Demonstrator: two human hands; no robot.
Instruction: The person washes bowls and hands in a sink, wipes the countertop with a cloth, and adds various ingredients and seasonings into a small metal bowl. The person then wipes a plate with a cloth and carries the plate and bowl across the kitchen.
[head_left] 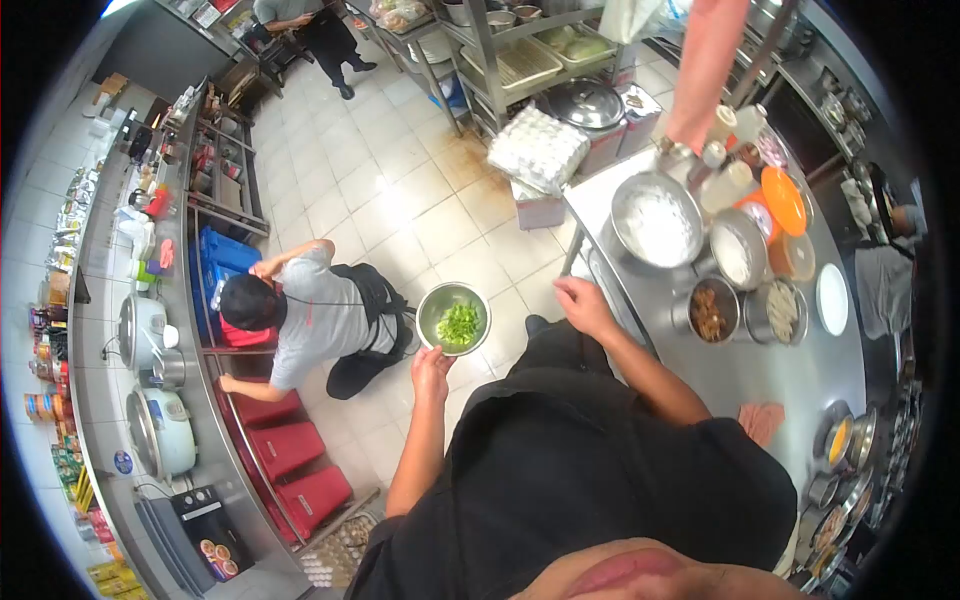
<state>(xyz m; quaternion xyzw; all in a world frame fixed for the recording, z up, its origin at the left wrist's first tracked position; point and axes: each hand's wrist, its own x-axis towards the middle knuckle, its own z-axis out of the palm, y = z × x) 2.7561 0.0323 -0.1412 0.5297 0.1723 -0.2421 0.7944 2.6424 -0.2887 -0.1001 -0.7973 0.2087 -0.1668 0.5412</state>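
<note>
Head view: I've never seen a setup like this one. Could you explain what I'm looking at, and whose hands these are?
There is no machine here. One camera, worn on a person's head, looks forward and down, so the wide, curved picture shows their own black shirt and bare hands. The left hand holds a metal bowl with chopped greens. The right hand is curled near the steel counter, with nothing visible in it. On that counter stand a large bowl of something white, a pot of brown pieces, and a white dish, among other containers. The person in grey, low down near the red bins, is someone else.
</note>
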